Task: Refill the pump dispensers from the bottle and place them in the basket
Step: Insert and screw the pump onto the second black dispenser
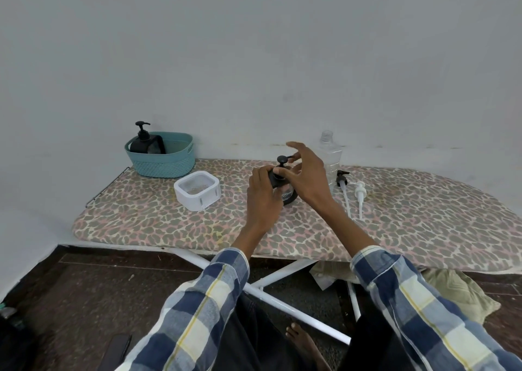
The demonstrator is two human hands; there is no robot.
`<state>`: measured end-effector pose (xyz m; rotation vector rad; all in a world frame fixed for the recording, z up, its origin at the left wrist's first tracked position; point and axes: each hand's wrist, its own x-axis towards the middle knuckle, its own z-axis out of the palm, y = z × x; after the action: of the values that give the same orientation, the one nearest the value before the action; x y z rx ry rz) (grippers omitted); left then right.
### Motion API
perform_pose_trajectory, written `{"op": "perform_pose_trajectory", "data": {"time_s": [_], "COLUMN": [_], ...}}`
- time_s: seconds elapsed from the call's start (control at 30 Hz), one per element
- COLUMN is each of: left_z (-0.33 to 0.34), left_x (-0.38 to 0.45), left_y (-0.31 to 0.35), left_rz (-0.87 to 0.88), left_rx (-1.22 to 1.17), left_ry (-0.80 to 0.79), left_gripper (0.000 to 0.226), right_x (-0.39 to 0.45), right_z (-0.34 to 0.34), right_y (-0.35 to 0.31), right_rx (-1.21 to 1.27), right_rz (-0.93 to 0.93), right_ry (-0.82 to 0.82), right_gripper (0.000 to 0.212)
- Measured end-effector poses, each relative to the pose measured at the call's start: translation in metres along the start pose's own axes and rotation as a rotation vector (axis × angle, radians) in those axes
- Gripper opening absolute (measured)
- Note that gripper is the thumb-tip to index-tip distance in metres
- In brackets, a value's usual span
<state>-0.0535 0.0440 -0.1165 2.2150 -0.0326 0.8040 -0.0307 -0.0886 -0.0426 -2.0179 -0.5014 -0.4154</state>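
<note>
Two hands are working one black pump dispenser (282,185) at the middle of the leopard-print ironing board (395,223). Left hand (264,194) is gripping the dispenser body from 9 o'clock; right hand (306,177) is arching over it from 3 o'clock, thumb and forefinger pinching the pump head (283,162), other fingers spreading loose.

Step looks like screwing the pump back on. Advice: keep the body upright and steady, turn only the collar, seat threads square before tightening so nothing leaks.

Clear refill bottle (330,156) is standing uncapped at 1 o'clock, just behind the right hand. Teal basket (166,161) is sitting at 10 o'clock, well apart, already holding one black dispenser (142,140). Two loose pump tubes (351,192) are lying at 3 o'clock.
</note>
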Motion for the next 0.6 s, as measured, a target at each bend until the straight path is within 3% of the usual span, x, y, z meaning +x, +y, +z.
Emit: {"op": "perform_pose_trajectory", "data": {"time_s": [0.13, 0.37, 0.6], "left_z": [0.001, 0.0, -0.008], "left_x": [-0.005, -0.008, 0.0], "left_y": [0.002, 0.008, 0.008], "left_rz": [0.004, 0.02, -0.05], "left_rx": [0.042, 0.124, 0.067], "left_ry": [0.012, 0.008, -0.059], "left_gripper": [0.05, 0.049, 0.05], "right_x": [0.003, 0.0, -0.011], "right_z": [-0.005, 0.0, -0.002], "right_y": [-0.007, -0.009, -0.004], "right_rx": [-0.129, -0.341, -0.297], "right_rz": [-0.104, -0.06, -0.045], "right_ry": [0.02, 0.125, 0.095], "right_gripper": [0.017, 0.049, 0.042]}}
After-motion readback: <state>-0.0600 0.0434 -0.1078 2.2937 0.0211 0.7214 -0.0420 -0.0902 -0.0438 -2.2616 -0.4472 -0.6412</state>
